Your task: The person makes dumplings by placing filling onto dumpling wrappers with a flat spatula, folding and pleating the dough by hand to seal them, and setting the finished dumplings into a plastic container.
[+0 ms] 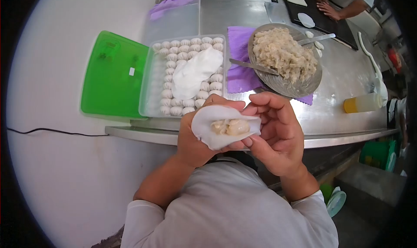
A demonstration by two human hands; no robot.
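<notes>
A round white dumpling wrapper [203, 123] with pale, chunky filling [232, 127] in its middle lies across my left hand [191, 139], which cups it from below. At its right edge, the thumb and fingers of my right hand [280, 133] pinch the dough, drawing that side into a narrower shape. Just beyond my hands is a plastic box of pleated dumplings [176, 102] in rows, with a stack of white wrappers [195, 72] lying on top of them. A metal bowl [299, 88] heaped with filling holds a flat spatula [254, 66] and another metal utensil.
Purple cloths [239, 44] lie under the bowl and at the back. A green lid [114, 83] leans left of the box. A squeeze bottle [362, 103] with yellow liquid stands at right. Across the steel table [226, 9], another person's hands [328, 7] work on a black board [299, 9].
</notes>
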